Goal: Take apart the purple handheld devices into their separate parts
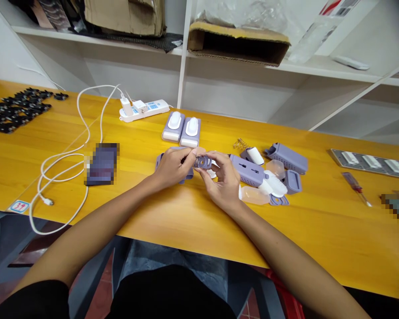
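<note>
Both hands meet over the middle of the table, pinching a small purple plastic piece (204,162) with round openings. My left hand (177,166) grips its left end between thumb and fingers. My right hand (223,179) has thumb and fingertips closed on its right side. Below my left hand, a purple housing (158,160) is partly covered. Right of my hands lie a perforated purple housing (248,170), a white ribbed part (274,184), a clear plastic cup (255,195) and flat purple pieces (279,200). Behind them are a metal spring (240,144) and a purple-and-white part (252,155).
Two purple units with white tops (181,128) stand behind my hands. On the left are a phone (102,164), a white cable (41,192), a power strip (144,110) and black parts (16,108). A screwdriver (356,188) and a metal strip (372,162) lie right. Shelves rise behind.
</note>
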A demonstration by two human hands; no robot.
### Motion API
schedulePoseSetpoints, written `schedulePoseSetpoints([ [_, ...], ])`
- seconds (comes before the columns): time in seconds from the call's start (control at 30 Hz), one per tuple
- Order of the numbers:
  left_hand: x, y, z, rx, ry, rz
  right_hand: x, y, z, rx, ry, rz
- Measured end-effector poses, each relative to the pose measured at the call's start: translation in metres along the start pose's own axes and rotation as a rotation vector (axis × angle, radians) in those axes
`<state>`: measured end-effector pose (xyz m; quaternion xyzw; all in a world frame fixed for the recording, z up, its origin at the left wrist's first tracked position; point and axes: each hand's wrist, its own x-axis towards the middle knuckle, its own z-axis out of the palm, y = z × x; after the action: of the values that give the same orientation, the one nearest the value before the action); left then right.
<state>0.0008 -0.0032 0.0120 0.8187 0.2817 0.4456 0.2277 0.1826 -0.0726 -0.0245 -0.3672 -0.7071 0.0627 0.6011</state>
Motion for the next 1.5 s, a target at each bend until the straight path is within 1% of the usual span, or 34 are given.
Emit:
schedulePoseSetpoints([
  [0.1, 0.001, -0.002, -0.002, 0.024, -0.003, -0.047, 0.002, -0.006, -0.002, -0.049, -0.031, -0.010],
  [0.2, 0.002, -0.005, -0.004, 0.083, 0.031, -0.098, 0.003, -0.010, -0.005, -0.113, -0.090, 0.010],
  [0.33, 0.005, -0.011, -0.007, 0.142, 0.094, -0.121, 0.001, -0.010, -0.007, -0.253, -0.197, 0.115],
  [0.47, 0.006, -0.017, -0.008, 0.168, 0.118, -0.134, -0.003, -0.008, -0.004, -0.424, -0.369, 0.205],
  [0.6, 0.006, -0.020, -0.007, 0.172, 0.114, -0.131, -0.007, -0.010, 0.001, -0.579, -0.494, 0.202],
  [0.67, 0.006, -0.021, -0.007, 0.169, 0.117, -0.112, -0.009, -0.010, 0.002, -0.632, -0.510, 0.167],
  [0.77, 0.005, -0.022, -0.006, 0.170, 0.135, -0.072, -0.010, -0.009, 0.003, -0.642, -0.446, 0.081],
  [0.87, 0.004, -0.021, -0.006, 0.199, 0.158, 0.005, -0.007, -0.011, 0.001, -0.540, -0.318, -0.007],
  [0.93, 0.004, -0.018, -0.007, 0.252, 0.170, 0.094, -0.004, -0.014, 0.000, -0.429, -0.240, -0.029],
  [1.03, 0.003, -0.010, -0.007, 0.327, 0.169, 0.264, -0.001, -0.019, -0.001, -0.270, -0.172, 0.004],
  [1.13, 0.001, -0.002, -0.003, 0.306, 0.182, 0.430, 0.000, -0.021, 0.000, -0.161, -0.120, -0.001],
  [1.2, -0.001, 0.001, -0.001, 0.282, 0.196, 0.494, 0.001, -0.020, 0.000, -0.133, -0.074, -0.044],
  [1.27, -0.002, 0.002, 0.001, 0.275, 0.195, 0.508, 0.002, -0.020, 0.000, -0.139, -0.029, -0.094],
  [1.33, -0.003, 0.001, 0.000, 0.273, 0.171, 0.486, 0.004, -0.021, -0.001, -0.168, 0.000, -0.128],
  [1.43, -0.003, -0.002, -0.004, 0.269, 0.071, 0.477, 0.007, -0.023, -0.003, -0.220, 0.044, -0.138],
  [1.5, -0.002, -0.005, -0.006, 0.287, -0.007, 0.509, 0.007, -0.021, -0.004, -0.234, 0.092, -0.137],
])
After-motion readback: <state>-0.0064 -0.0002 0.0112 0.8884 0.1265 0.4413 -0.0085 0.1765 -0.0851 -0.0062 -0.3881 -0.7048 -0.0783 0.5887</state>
